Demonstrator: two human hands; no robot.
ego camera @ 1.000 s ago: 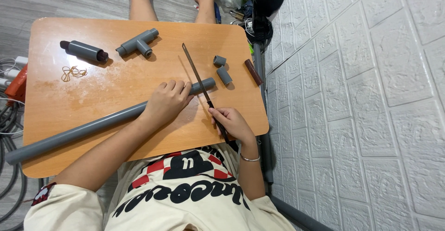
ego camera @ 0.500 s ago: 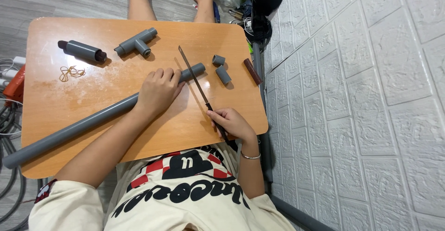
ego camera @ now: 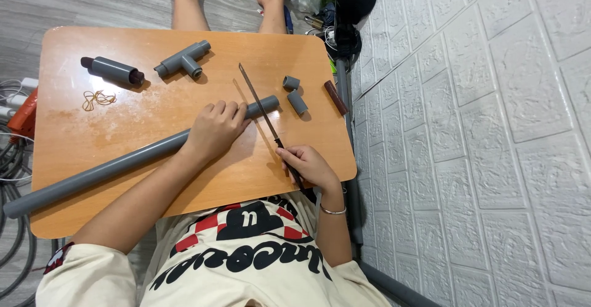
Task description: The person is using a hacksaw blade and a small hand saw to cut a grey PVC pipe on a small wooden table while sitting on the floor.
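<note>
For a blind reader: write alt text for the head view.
A left hand presses a long grey pipe onto a wooden table while the right hand draws a saw blade across the pipe near its end. Short cut pieces and a tee fitting lie beyond.

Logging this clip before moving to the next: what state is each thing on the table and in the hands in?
Left hand: pressed down on the long grey pipe, which lies flat on the table.
Right hand: gripping the saw blade, laid across the pipe near its end.
Two short pipe pieces: lying loose, apart.
T-fitting: lying free.
Capped pipe piece: on its side.
Rubber bands: loose heap.
</note>
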